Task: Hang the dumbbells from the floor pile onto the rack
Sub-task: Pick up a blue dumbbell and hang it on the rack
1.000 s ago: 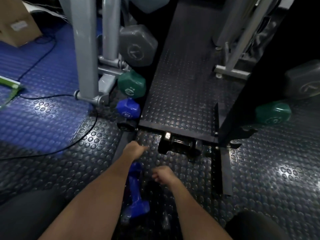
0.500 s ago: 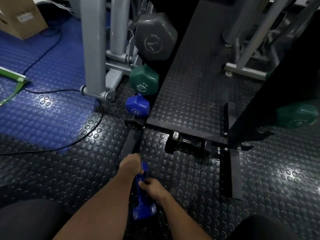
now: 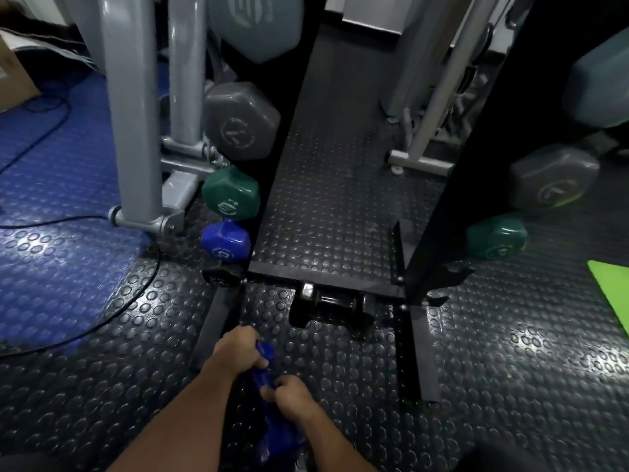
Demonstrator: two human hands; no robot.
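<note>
Both my hands hold one blue dumbbell (image 3: pixel 272 434) low in front of me. My left hand (image 3: pixel 238 350) grips its far head, my right hand (image 3: pixel 289 393) grips the handle nearer me. The black rack (image 3: pixel 272 185) rises ahead, with dumbbell ends sticking out on its left side: a large grey one (image 3: pixel 240 122), a green one (image 3: pixel 231 194), a blue one (image 3: pixel 224 241) and a small black one (image 3: pixel 221 275). On its right side sit a grey end (image 3: pixel 551 180) and a green end (image 3: pixel 495 238). A black dumbbell (image 3: pixel 332 306) lies on the floor at the rack's base.
Grey machine posts (image 3: pixel 132 131) stand left of the rack, with a cable (image 3: pixel 136 301) curving over the studded floor. A green mat corner (image 3: pixel 612 294) shows at the right edge. A cardboard box (image 3: pixel 13 80) sits far left.
My hands closed round the blue dumbbell on the floor, then brought it up a little. My view tilted up, showing more of the rack.
</note>
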